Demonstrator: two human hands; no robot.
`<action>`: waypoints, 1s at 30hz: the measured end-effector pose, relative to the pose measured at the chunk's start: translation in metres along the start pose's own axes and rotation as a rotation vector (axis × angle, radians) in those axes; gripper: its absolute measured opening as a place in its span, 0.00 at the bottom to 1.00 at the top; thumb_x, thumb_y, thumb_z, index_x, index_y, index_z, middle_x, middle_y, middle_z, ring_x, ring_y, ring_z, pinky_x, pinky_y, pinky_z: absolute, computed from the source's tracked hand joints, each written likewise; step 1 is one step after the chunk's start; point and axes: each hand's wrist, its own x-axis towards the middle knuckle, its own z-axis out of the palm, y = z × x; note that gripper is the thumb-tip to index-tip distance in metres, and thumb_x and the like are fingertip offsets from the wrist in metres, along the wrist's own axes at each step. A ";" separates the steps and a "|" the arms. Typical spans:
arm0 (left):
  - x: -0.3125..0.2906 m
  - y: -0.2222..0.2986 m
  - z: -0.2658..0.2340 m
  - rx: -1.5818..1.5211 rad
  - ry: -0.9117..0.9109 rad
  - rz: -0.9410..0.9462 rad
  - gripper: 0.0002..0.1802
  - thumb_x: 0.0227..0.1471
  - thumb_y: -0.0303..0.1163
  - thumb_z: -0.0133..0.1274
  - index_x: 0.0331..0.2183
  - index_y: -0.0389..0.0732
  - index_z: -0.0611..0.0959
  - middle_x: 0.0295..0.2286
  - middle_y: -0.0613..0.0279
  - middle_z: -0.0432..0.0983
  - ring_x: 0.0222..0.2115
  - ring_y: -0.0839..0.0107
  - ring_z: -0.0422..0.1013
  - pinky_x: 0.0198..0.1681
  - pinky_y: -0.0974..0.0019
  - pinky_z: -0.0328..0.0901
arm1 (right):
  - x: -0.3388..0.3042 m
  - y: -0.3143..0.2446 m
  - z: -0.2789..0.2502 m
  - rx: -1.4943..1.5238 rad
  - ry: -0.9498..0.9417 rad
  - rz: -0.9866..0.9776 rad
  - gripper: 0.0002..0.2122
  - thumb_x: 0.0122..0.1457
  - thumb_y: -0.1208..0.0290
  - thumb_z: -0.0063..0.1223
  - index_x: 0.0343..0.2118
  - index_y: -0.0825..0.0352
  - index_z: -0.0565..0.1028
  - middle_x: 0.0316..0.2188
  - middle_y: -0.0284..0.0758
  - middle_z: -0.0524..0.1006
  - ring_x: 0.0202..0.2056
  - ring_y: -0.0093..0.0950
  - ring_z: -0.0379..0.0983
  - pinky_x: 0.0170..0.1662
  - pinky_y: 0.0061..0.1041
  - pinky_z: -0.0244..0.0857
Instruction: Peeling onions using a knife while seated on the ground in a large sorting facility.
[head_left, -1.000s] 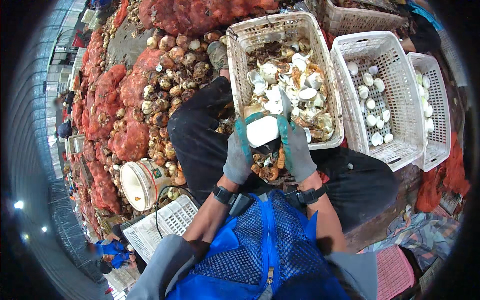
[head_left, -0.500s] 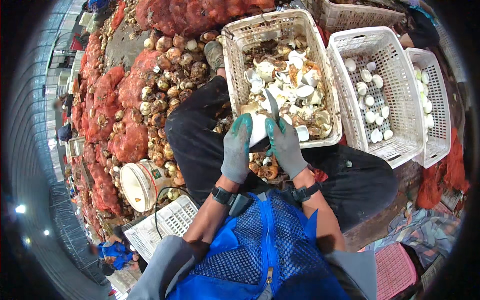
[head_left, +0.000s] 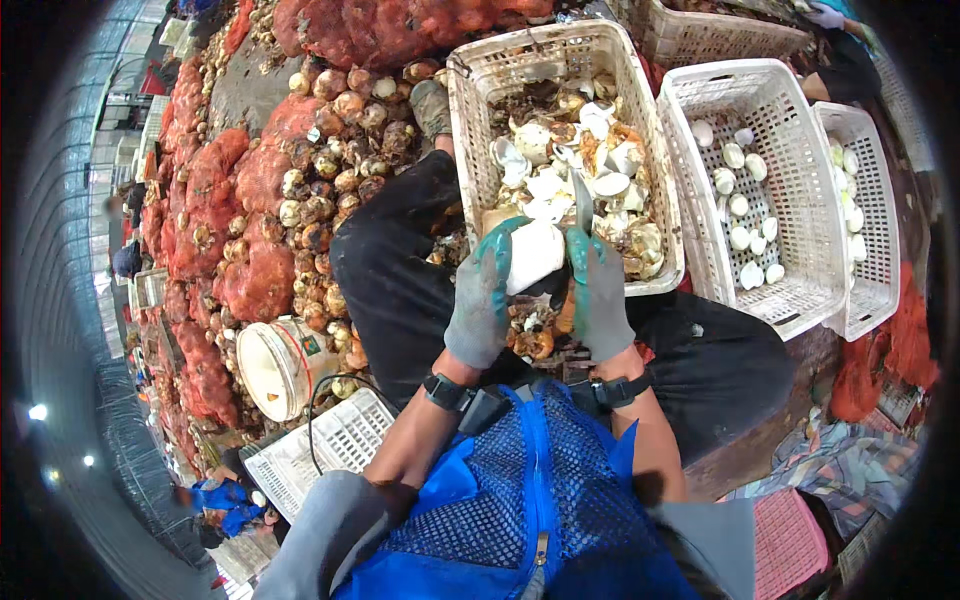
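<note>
My left hand [head_left: 482,300], in a grey glove with green fingertips, is closed around a white peeled onion [head_left: 537,255] above the near rim of the middle crate. Gloved the same way, my right hand [head_left: 601,303] grips a knife [head_left: 582,203] just right of the onion. Its blade points away from me over the crate, and a brownish handle end shows below the fist. The white slatted crate [head_left: 668,215] between my legs holds white peelings [head_left: 547,185], brown skins and bulbs.
Two white crates [head_left: 757,66] [head_left: 893,235] on the right hold white peeled bulbs. Unpeeled onions [head_left: 325,160] and red mesh sacks [head_left: 210,180] lie at left, beside a white bucket [head_left: 268,372] and an upturned white crate [head_left: 340,440]. Another person's gloved hand [head_left: 826,15] shows at the upper right.
My right hand has moved right with the knife, away from the onion. More of the onion's white face shows in my left hand. Another person's hand has appeared at the upper right.
</note>
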 end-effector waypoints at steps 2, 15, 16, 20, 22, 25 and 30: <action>-0.007 0.000 0.004 -0.359 0.011 -0.299 0.29 0.78 0.45 0.41 0.63 0.31 0.76 0.53 0.48 0.82 0.53 0.61 0.81 0.57 0.58 0.75 | 0.000 -0.011 -0.005 0.138 -0.067 0.082 0.11 0.70 0.67 0.60 0.47 0.69 0.82 0.30 0.40 0.78 0.32 0.31 0.75 0.34 0.33 0.68; -0.015 -0.008 0.002 -0.306 -0.015 -0.256 0.24 0.70 0.26 0.50 0.63 0.29 0.75 0.51 0.47 0.83 0.52 0.60 0.81 0.52 0.57 0.78 | -0.003 -0.015 -0.005 -0.066 -0.200 -0.106 0.16 0.66 0.70 0.61 0.55 0.67 0.81 0.55 0.46 0.80 0.50 0.41 0.82 0.53 0.42 0.73; -0.019 -0.013 0.002 -0.306 -0.017 -0.255 0.24 0.70 0.26 0.50 0.63 0.29 0.75 0.51 0.47 0.83 0.52 0.60 0.81 0.52 0.57 0.78 | -0.004 -0.017 -0.004 -0.134 -0.174 -0.161 0.17 0.67 0.70 0.60 0.57 0.69 0.80 0.52 0.46 0.81 0.48 0.42 0.83 0.53 0.41 0.75; -0.022 -0.007 0.003 -0.467 -0.008 -0.427 0.35 0.77 0.53 0.41 0.63 0.30 0.76 0.53 0.50 0.82 0.50 0.66 0.81 0.49 0.62 0.78 | 0.002 -0.014 -0.004 -0.075 -0.142 -0.140 0.16 0.69 0.72 0.57 0.57 0.72 0.79 0.40 0.45 0.83 0.41 0.42 0.84 0.48 0.39 0.77; -0.023 -0.003 0.000 -0.913 0.090 -0.664 0.38 0.73 0.57 0.49 0.64 0.33 0.76 0.53 0.57 0.82 0.46 0.72 0.82 0.40 0.67 0.78 | 0.006 -0.023 -0.006 -0.007 -0.143 -0.109 0.15 0.69 0.73 0.56 0.56 0.73 0.79 0.36 0.44 0.84 0.39 0.42 0.84 0.46 0.38 0.77; -0.013 0.001 -0.002 -0.977 0.109 -0.649 0.40 0.71 0.58 0.53 0.65 0.33 0.75 0.52 0.56 0.82 0.46 0.70 0.82 0.42 0.65 0.79 | 0.012 -0.032 -0.012 0.495 -0.277 0.562 0.13 0.70 0.74 0.55 0.53 0.74 0.80 0.33 0.45 0.83 0.37 0.39 0.83 0.44 0.37 0.75; -0.012 0.009 0.013 -0.694 0.206 -0.507 0.20 0.66 0.22 0.59 0.58 0.32 0.80 0.48 0.50 0.85 0.47 0.63 0.83 0.49 0.61 0.79 | -0.005 -0.022 -0.012 0.038 -0.053 0.001 0.14 0.70 0.74 0.55 0.54 0.74 0.79 0.38 0.48 0.84 0.37 0.40 0.82 0.43 0.39 0.75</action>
